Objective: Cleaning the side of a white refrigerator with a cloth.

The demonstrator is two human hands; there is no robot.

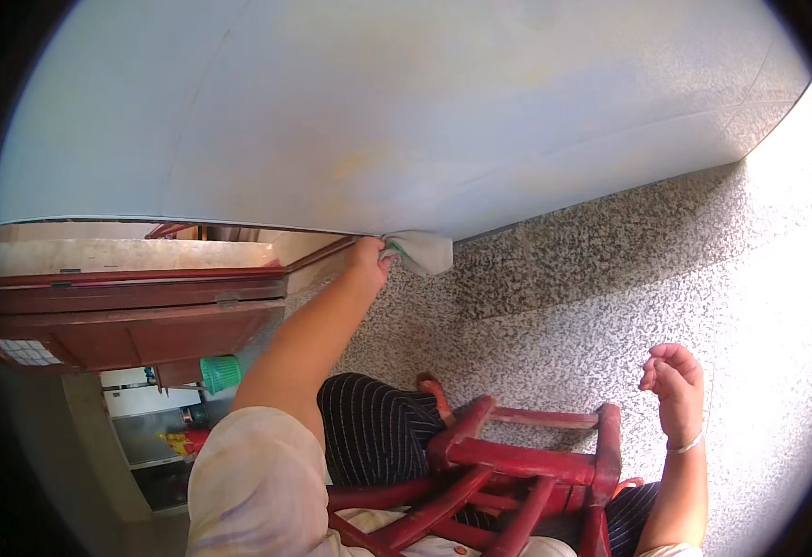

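My left hand is closed on a pale grey cloth, which hangs from the fingers and touches the lower edge of a large, smooth white surface. That arm is stretched out ahead of me. To the right, my right hand is raised over the speckled floor with its fingers curled and nothing seen in them; a light bangle circles the wrist. A red-painted wooden chair stands close against my body, its bars in front of my striped trousers.
At left is a reddish-brown wooden door, with a green plastic basket beyond it. Speckled floor spreads ahead and right, brightly lit at the far right. A red and yellow item lies near a cabinet.
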